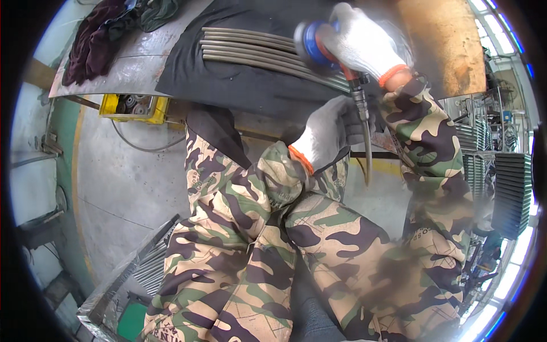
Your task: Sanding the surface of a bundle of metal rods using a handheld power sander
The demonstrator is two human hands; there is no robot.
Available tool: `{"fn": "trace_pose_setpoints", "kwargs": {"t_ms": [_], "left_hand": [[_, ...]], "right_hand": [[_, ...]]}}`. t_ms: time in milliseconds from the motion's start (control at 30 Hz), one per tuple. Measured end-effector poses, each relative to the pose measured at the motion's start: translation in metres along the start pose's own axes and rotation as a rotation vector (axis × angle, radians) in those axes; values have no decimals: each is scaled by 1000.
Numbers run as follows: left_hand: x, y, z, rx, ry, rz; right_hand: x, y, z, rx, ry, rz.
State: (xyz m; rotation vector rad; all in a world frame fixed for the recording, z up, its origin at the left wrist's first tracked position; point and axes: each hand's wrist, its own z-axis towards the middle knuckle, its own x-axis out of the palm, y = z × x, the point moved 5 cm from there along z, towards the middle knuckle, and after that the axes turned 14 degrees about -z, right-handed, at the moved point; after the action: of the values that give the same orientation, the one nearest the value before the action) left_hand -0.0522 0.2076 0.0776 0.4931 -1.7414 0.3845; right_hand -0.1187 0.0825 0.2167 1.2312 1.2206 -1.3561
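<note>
Head view: worked, by all appearances, at a sanding or polishing step over slim metal rods (245, 48) laid side by side on black cloth (182, 68) atop the bench (134, 71). Wielded a blue-and-red disc tool (312, 44) in the right hand (364, 43), fingers wrapped closed around its body, at the right-hand stretch of the row; could not tell, through the blur, of any contact between disc and metal. Held the left hand (327, 131) low at the near edge, just beside the air hose (367, 148), fingers partly curled; could not tell of any grip there. Probably called next for a level, even pass along the rods, hose clear of the left fingers. Set smooth, straight, dully gleaming metal against soft, creased cloth. Wore knitted white gloves (359, 54) with orange cuffs (394, 74), greyed over the left fingers, and wrinkled camouflage fabric (433, 137). Had a tan, stained wooden board (453, 51) at right and crumpled maroon cloth (94, 45) at far left.
</note>
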Motion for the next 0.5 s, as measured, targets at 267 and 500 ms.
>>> {"fn": "trace_pose_setpoints", "kwargs": {"t_ms": [267, 500], "left_hand": [[-25, -7, 40, -55, 339, -678], [-51, 2, 46, -150, 260, -849]], "right_hand": [[33, 9, 20, -66, 85, -66], [48, 19, 26, -105, 136, -55]]}}
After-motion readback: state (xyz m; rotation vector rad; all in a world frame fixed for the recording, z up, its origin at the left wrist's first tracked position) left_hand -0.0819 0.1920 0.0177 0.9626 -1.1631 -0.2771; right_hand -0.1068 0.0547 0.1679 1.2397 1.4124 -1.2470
